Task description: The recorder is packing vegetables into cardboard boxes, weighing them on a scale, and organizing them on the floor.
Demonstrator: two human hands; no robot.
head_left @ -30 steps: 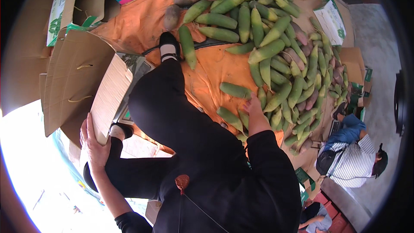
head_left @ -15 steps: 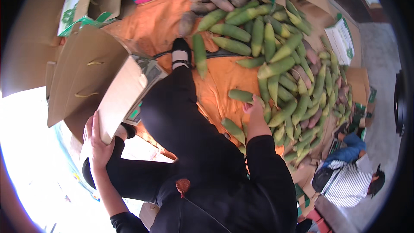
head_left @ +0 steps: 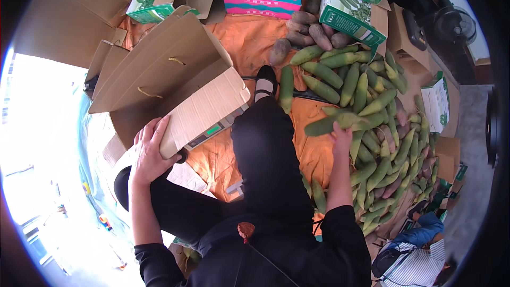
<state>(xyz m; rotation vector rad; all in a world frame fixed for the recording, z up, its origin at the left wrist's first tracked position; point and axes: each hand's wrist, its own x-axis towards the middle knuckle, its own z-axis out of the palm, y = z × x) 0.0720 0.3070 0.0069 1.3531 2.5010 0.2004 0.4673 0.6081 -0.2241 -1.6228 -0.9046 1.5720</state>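
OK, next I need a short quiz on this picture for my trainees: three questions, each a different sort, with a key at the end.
1. True or false: the cardboard box that the left hand touches is fully closed.

2. Short answer: what vegetable is in the grip of the right hand?

3. Multiple choice: what colour is the ground sheet?
a) blue
b) orange
c) white

Key:
1. False; it stands open, with its inside showing.
2. A green radish, by its look.
3. b
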